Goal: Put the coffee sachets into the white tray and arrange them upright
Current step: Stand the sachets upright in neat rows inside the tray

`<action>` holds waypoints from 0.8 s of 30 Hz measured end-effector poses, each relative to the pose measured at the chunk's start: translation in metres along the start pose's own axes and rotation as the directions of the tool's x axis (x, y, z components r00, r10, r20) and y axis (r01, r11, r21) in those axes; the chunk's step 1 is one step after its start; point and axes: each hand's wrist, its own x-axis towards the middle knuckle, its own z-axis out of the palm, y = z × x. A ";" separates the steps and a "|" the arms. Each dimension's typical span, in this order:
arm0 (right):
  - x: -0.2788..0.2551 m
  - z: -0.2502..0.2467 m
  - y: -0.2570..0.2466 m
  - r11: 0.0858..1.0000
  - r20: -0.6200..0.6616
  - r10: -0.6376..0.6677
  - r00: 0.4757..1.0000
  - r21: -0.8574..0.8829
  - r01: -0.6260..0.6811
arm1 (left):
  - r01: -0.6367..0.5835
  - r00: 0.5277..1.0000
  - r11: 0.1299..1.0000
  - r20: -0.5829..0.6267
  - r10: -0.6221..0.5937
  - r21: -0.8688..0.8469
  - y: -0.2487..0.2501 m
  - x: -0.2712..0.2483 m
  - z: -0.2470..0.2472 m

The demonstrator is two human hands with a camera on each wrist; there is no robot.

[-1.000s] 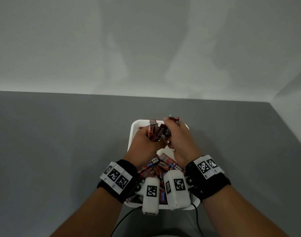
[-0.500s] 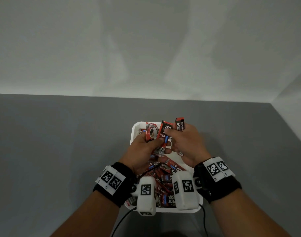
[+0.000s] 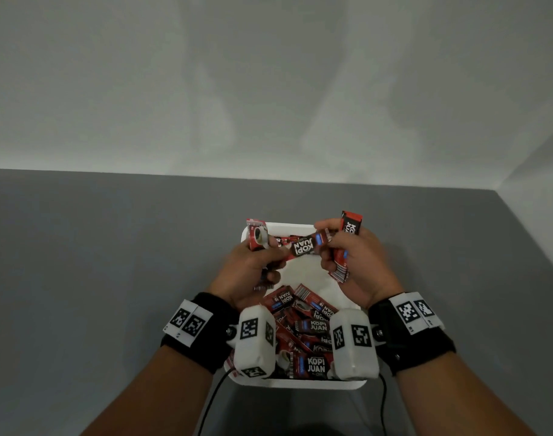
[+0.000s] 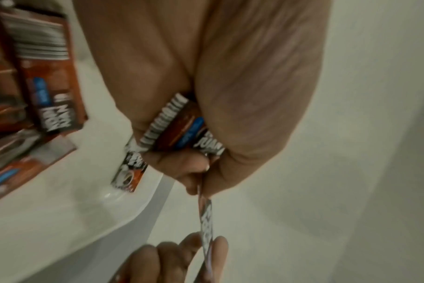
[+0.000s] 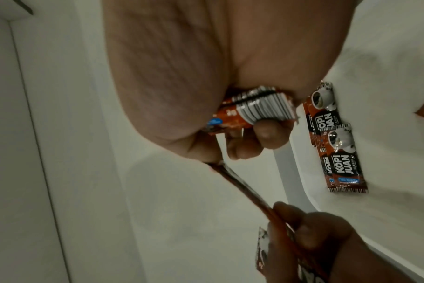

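Observation:
The white tray (image 3: 262,228) sits on the grey table with several red-and-black coffee sachets (image 3: 313,328) lying in a loose pile at its near end. My left hand (image 3: 253,265) grips a sachet (image 3: 258,236) upright over the tray's far left corner. My right hand (image 3: 353,259) grips sachets too, one (image 3: 350,223) sticking up beyond the knuckles. One sachet (image 3: 305,247) stretches sideways between both hands, each pinching an end. In the right wrist view, two sachets (image 5: 337,153) lean against the tray's far wall (image 5: 387,134).
Grey table surface (image 3: 111,278) extends left, right and beyond the tray. A pale wall (image 3: 269,89) rises behind the table, with another wall (image 3: 545,190) at the right. Cables (image 3: 212,401) trail from the wrist cameras at the table's near edge.
Both hands have lifted and drawn apart over the tray's far end. The sachets bunched between them are now split, with one pulled sideways between the two hands.

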 end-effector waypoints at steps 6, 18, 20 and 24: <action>0.005 -0.006 0.008 0.984 -0.070 -0.034 0.997 -0.175 0.022 | -0.137 0.986 0.985 -0.080 0.145 0.103 0.010 0.005 0.004; 0.006 0.022 0.013 0.992 -0.085 0.073 0.994 -0.101 -0.081 | -0.335 0.940 0.857 0.070 0.335 0.392 -0.002 -0.009 0.037; 0.009 0.028 0.010 0.993 -0.089 0.062 0.994 -0.099 -0.071 | -0.294 0.956 0.871 0.120 0.268 0.393 -0.003 -0.011 0.042; 0.015 0.024 0.007 0.977 -0.190 0.027 0.981 -0.202 -0.066 | -0.011 0.999 0.999 0.050 0.009 0.047 0.002 -0.011 0.036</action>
